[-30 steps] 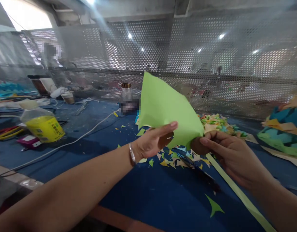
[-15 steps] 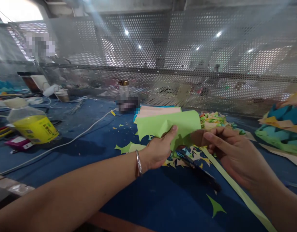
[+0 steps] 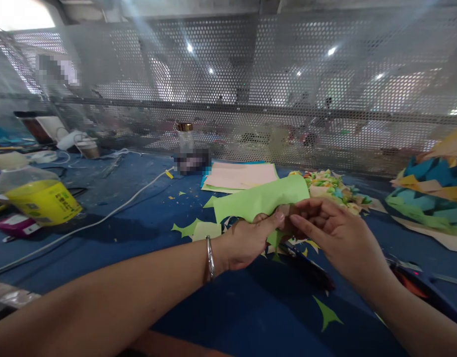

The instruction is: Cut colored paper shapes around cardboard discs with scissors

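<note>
Green paper (image 3: 265,195), curved with cut-out edges, is held up over the blue table. My left hand (image 3: 250,240), with a silver bracelet at the wrist, pinches its lower edge. Close beside it on the right, my right hand (image 3: 327,223) has its fingers closed around a small brownish piece (image 3: 287,218) between the two hands. Dark scissors (image 3: 312,267) lie below the hands, among pointed paper scraps. Behind the green paper is a stack of pale pink and green sheets (image 3: 241,174).
A yellow-labelled bottle (image 3: 45,201) and white cable (image 3: 112,215) are at left. A gold-capped jar (image 3: 185,138) stands near the perforated panel (image 3: 213,89). Colourful paper pieces (image 3: 332,188) and layered paper (image 3: 429,198) lie right. A dark tool (image 3: 418,280) is beside my right forearm.
My right hand has moved left, close to my left hand. The green strip that hung below my right hand is mostly out of sight. The held paper's left end has tilted down.
</note>
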Tool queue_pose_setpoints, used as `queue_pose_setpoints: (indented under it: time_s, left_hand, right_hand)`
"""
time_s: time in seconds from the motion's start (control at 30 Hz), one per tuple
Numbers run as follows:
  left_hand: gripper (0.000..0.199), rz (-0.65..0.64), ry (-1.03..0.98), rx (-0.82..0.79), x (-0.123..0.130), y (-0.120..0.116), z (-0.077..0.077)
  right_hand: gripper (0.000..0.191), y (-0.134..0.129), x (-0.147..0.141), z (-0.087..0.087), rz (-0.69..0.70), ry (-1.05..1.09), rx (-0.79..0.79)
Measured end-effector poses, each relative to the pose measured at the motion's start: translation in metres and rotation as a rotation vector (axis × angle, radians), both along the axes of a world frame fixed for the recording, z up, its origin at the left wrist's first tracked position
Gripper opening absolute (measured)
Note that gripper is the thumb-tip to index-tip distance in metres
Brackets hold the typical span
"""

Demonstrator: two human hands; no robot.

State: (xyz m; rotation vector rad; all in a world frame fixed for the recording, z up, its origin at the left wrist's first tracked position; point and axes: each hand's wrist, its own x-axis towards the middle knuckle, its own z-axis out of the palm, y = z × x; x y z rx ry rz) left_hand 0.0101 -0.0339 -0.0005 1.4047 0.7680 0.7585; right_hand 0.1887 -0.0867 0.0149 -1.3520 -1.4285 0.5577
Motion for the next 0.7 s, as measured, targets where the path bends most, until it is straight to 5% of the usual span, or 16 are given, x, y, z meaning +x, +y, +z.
queue_pose_setpoints:
  time_s: [0.27, 0.53, 0.7]
  left_hand:
    - [0.035, -0.055, -0.143, -0.174, 0.0058, -0.0031, 0.0111]
    - [0.044, 0.134, 0.236, 0.014, -0.0032, -0.0046, 0.0093]
    - [0.027, 0.129, 0.009, -0.058, 0.0003, 0.0011, 0.0112]
  right_hand:
    - [0.046, 0.0000, 0.0005, -0.0065, 0.012, -0.048, 0.045]
    - [0.039, -0.0016, -0.0011, -0.0052, 0.014, -0.082, 0.060]
    - [0.041, -0.0030, 0.0039, 0.0012, -0.124, -0.065, 0.081]
